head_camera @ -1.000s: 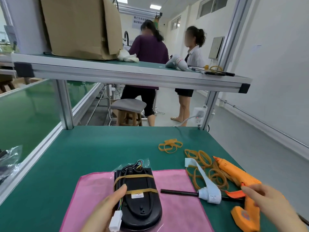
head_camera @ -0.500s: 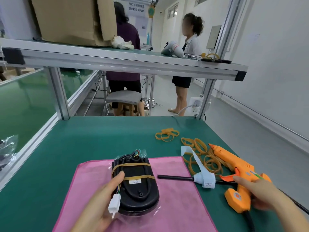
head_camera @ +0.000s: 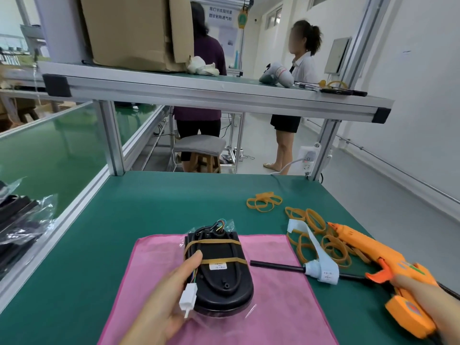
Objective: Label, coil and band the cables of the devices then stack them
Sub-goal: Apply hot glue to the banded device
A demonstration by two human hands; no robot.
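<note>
Left hand [head_camera: 164, 302], fingers grasping the banded device [head_camera: 224, 272]; right hand [head_camera: 433, 297], fingers grasping the glue gun [head_camera: 361, 242]. I judge banding done; next, gun toward my left fingers.

black device [head_camera: 221, 272] | 2 rubber bands [head_camera: 224, 260] | on pink cloth [head_camera: 281, 295]

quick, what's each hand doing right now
Left hand: holding the black device.
Right hand: gripping the orange glue gun by its handle.
</note>
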